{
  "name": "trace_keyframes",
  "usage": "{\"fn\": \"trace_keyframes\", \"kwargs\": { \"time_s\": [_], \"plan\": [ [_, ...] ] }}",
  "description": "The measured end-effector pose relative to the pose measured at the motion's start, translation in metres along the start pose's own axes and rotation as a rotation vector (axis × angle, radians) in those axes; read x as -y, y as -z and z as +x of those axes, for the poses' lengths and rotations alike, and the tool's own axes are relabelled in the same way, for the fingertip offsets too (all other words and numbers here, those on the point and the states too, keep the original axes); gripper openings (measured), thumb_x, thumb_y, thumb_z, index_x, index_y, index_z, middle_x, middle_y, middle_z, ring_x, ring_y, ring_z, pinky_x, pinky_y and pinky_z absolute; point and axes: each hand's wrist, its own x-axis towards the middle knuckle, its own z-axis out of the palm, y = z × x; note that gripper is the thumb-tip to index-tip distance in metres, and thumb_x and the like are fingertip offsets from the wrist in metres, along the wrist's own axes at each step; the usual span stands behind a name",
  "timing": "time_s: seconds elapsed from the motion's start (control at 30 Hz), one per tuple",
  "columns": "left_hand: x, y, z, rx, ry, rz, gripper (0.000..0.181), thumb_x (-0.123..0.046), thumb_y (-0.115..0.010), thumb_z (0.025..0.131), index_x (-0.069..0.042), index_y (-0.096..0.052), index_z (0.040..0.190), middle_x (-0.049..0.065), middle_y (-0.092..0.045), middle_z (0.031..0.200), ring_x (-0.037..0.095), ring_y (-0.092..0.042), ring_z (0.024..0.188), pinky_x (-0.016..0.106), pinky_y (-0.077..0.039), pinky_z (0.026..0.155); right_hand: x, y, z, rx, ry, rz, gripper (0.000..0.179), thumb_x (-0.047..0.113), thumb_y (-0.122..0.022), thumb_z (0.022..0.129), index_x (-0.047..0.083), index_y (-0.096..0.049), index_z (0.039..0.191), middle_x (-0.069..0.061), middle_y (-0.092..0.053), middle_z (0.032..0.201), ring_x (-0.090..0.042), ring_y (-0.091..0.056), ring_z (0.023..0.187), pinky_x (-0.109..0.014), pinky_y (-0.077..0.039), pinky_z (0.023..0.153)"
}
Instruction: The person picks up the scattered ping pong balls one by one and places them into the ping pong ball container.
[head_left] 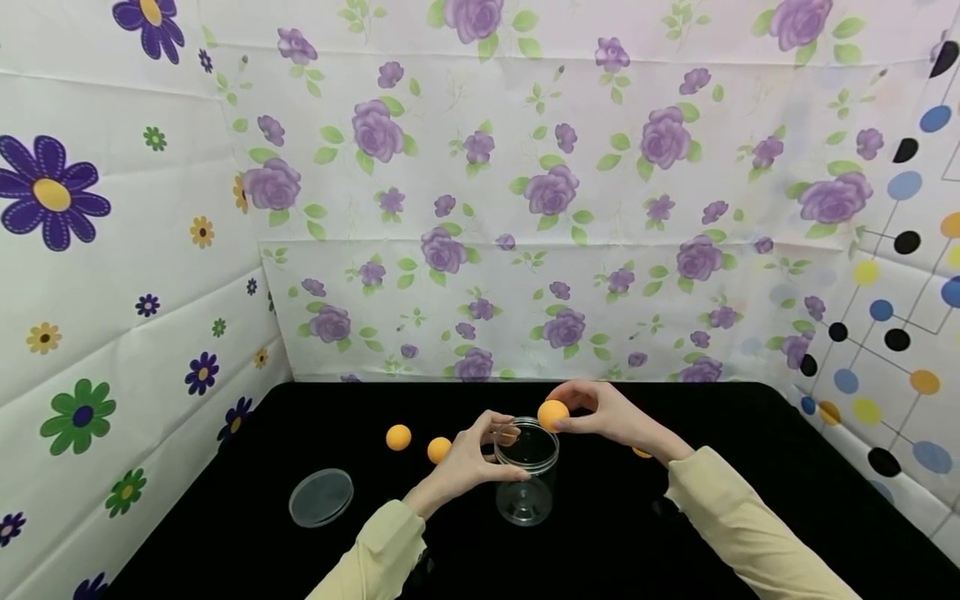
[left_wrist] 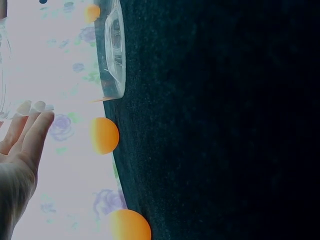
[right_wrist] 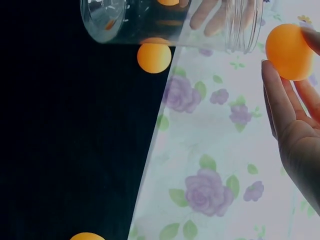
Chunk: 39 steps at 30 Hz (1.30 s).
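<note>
A clear, open-mouthed plastic jar [head_left: 525, 502] stands upright on the black cloth, with no ball showing inside. My left hand [head_left: 471, 457] grips it near the rim, thumb on the near side and fingers round the far side. Between the thumb and fingers of my right hand [head_left: 609, 412] is an orange ping-pong ball [head_left: 553, 415], held right at the jar's mouth, over its right edge. The right wrist view has this ball [right_wrist: 289, 52] just outside the threaded rim.
Two more orange balls [head_left: 398, 437] [head_left: 439, 450] lie left of the jar, the nearer one beside my left hand. Another ball [head_left: 642, 453] is partly hidden behind my right wrist. A clear round lid [head_left: 321, 498] lies at the left. Patterned sheets surround the black table [head_left: 600, 550].
</note>
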Motion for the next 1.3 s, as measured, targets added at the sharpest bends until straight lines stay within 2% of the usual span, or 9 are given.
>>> {"fn": "trace_keyframes", "kwargs": {
  "time_s": [0.27,0.4,0.5,0.63,0.77,0.97,1.17,1.3],
  "plan": [
    [0.000,-0.001,0.000,-0.006,0.002,-0.001,0.061,-0.014,-0.071,0.080,0.002,-0.038,0.129,0.020,-0.045,0.126,0.034,-0.044,0.114,0.045,-0.041,0.087,0.001,-0.013,0.002,-0.004,0.057,0.036,0.036,0.013,-0.067,0.083,0.000,-0.055,0.115,-0.014,-0.059,0.101,-0.036,-0.055,0.092,-0.039,-0.049,0.071],
    [0.001,-0.001,0.000,-0.018,-0.001,-0.002,0.058,-0.015,-0.072,0.079,-0.003,-0.040,0.127,0.017,-0.048,0.124,0.034,-0.045,0.112,0.044,-0.042,0.086,0.010,-0.017,0.001,-0.012,0.068,0.033,0.036,0.009,-0.067,0.083,-0.003,-0.055,0.114,-0.017,-0.058,0.102,-0.037,-0.055,0.092,-0.037,-0.049,0.071],
    [0.014,0.000,0.004,-0.030,0.000,0.010,0.058,-0.017,-0.073,0.079,-0.008,-0.042,0.127,0.011,-0.050,0.123,0.031,-0.046,0.111,0.043,-0.042,0.085,0.012,-0.019,0.002,-0.001,0.063,0.060,0.035,0.004,-0.065,0.083,-0.005,-0.054,0.114,-0.020,-0.057,0.104,-0.039,-0.053,0.094,-0.037,-0.049,0.073],
    [0.031,0.001,0.009,-0.043,-0.012,0.039,0.061,-0.022,-0.073,0.078,-0.010,-0.041,0.129,0.003,-0.052,0.121,0.032,-0.046,0.112,0.042,-0.043,0.084,0.008,-0.021,0.004,0.013,0.049,0.088,0.035,0.003,-0.065,0.083,-0.004,-0.053,0.115,-0.019,-0.056,0.106,-0.036,-0.053,0.096,-0.037,-0.049,0.076],
    [0.032,0.001,0.009,-0.046,-0.027,0.045,0.064,-0.026,-0.074,0.077,-0.007,-0.041,0.129,0.001,-0.052,0.120,0.033,-0.046,0.111,0.043,-0.043,0.084,0.011,-0.024,0.004,0.022,0.035,0.097,0.035,0.003,-0.065,0.083,-0.004,-0.053,0.115,-0.019,-0.055,0.106,-0.037,-0.053,0.097,-0.037,-0.048,0.078],
    [0.031,0.001,0.009,-0.055,-0.020,0.068,0.065,-0.029,-0.075,0.076,-0.010,-0.041,0.128,0.003,-0.052,0.121,0.024,-0.049,0.110,0.043,-0.044,0.084,0.014,-0.026,0.005,0.027,0.020,0.097,0.036,-0.002,-0.064,0.082,-0.008,-0.052,0.115,-0.024,-0.053,0.108,-0.040,-0.051,0.099,-0.037,-0.048,0.078],
    [0.031,0.001,0.009,-0.052,-0.012,0.063,0.064,-0.030,-0.075,0.076,-0.011,-0.042,0.127,0.007,-0.050,0.123,0.032,-0.046,0.112,0.042,-0.044,0.084,0.012,-0.027,0.006,0.012,0.018,0.078,0.037,0.006,-0.067,0.082,-0.003,-0.054,0.115,-0.018,-0.055,0.107,-0.033,-0.054,0.097,-0.035,-0.048,0.077],
    [0.031,0.001,0.009,-0.057,-0.012,0.066,0.061,-0.029,-0.075,0.076,-0.014,-0.043,0.126,0.008,-0.049,0.123,0.033,-0.046,0.112,0.042,-0.044,0.084,0.008,-0.028,0.008,0.007,0.040,0.069,0.038,0.013,-0.070,0.080,0.000,-0.056,0.113,-0.015,-0.057,0.105,-0.033,-0.054,0.096,-0.036,-0.048,0.077]
  ]
}}
